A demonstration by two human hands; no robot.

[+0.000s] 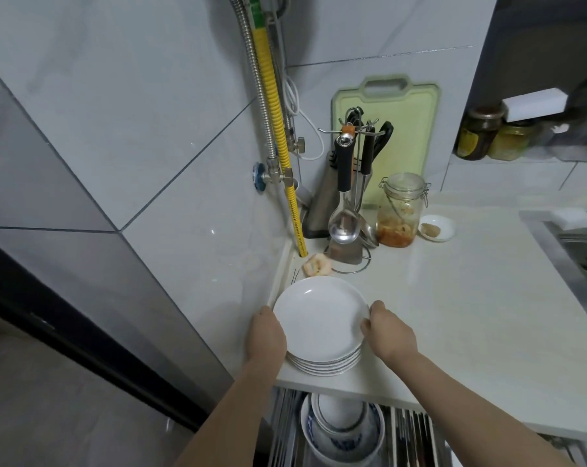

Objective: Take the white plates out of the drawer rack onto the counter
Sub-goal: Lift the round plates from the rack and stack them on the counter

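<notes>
Left hand [266, 335] and right hand [388, 335] clasp a stack of round glossy white plates [320, 318] on the smooth counter [470, 315].

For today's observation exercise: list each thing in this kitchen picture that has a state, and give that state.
Stack of white plates: on the counter, upright.
Left hand: gripping the stack's left edge.
Right hand: gripping its right edge.
Drawer rack: pulled open, bowls inside.
Glass jar: lid closed, partly filled.
</notes>
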